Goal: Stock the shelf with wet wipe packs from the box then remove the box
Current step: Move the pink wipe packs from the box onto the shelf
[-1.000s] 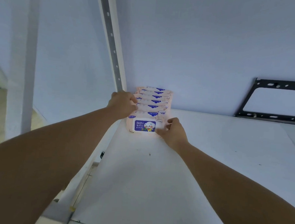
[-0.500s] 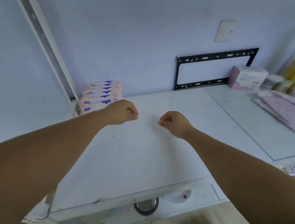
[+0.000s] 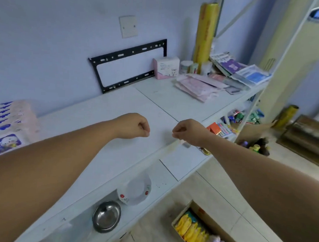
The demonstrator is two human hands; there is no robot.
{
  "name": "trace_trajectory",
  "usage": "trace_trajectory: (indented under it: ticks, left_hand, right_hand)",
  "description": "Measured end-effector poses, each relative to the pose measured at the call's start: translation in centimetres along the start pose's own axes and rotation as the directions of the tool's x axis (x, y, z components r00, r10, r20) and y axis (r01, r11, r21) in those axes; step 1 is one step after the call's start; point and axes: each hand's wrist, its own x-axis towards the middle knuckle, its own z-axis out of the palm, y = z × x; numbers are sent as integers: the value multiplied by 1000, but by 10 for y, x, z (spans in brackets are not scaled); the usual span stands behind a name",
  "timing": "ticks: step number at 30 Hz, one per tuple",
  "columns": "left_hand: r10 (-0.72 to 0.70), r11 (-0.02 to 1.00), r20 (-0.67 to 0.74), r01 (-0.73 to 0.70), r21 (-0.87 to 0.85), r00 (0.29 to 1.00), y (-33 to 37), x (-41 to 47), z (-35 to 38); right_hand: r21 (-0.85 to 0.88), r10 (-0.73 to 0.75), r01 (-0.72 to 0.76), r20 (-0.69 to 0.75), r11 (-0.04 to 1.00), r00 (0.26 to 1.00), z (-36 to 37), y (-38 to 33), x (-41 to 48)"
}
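A row of pink baby wipe packs (image 3: 10, 121) with blue labels stands at the far left of the white top shelf (image 3: 104, 111). My left hand (image 3: 134, 126) is a closed fist above the shelf's middle, holding nothing. My right hand (image 3: 188, 130) hovers over the shelf's front edge, fingers curled shut and empty. A cardboard box (image 3: 203, 230) sits on the floor at the lower right, open, with yellow packs and some pale packs inside.
A black wall bracket (image 3: 128, 64), a pink tissue box (image 3: 165, 67), a yellow film roll (image 3: 204, 33) and stacked pink and blue packets (image 3: 198, 86) fill the shelf's right end. A steel bowl (image 3: 106, 216) and white dish (image 3: 135, 190) lie on the lower shelf. Bottles and a second box stand on the floor at right.
Both hands have left the wipe packs and drawn back as fists. My view has swung right and down, so the packs sit at the left edge and the floor box shows.
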Motion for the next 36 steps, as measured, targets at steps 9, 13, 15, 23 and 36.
trace_trajectory:
  ticks: [9,13,15,23,36]
  left_hand:
    - [59,998,163,-61,5,985,146,58,102]
    - [42,999,249,-46,13,967,172,64,151]
    - [43,998,307,-53,26,951,177,64,174]
    - [8,1000,500,-20,17,866,162,84,268]
    - [-1,997,785,-56,46,620,84,117,561]
  right_hand:
    - [-136,161,-155,36,979,986,-80,163,-83]
    - [-194,253,-233,84,953,964,-77,222,-103]
    - [-203,297,-269,120,941,947,-69,244,-114]
    - [-315,460,-367,310,875,832,-7,325,-150]
    - [-338,662,-571,422,748,619,163,508,-172]
